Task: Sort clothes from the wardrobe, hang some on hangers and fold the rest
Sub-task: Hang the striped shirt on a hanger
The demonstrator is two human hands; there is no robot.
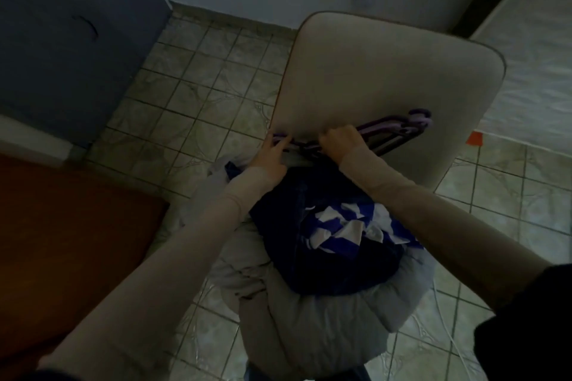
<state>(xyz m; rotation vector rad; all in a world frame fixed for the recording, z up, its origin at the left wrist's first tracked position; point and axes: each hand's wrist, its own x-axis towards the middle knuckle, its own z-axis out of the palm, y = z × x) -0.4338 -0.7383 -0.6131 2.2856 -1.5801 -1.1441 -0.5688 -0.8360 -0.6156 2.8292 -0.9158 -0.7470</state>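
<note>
Hands, L (272, 155) & R (340, 140), both curled round thin purple plastic hangers (399, 130)

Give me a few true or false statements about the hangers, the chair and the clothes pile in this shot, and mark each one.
1. Both hands are at the purple hangers. True: the left hand and right hand both grip them.
2. The hangers lie on the floor. False: they rest against the chair back.
3. A blue and white striped garment lies on the clothes pile. True.
4. The floor is carpeted. False: the floor is tiled.
</note>
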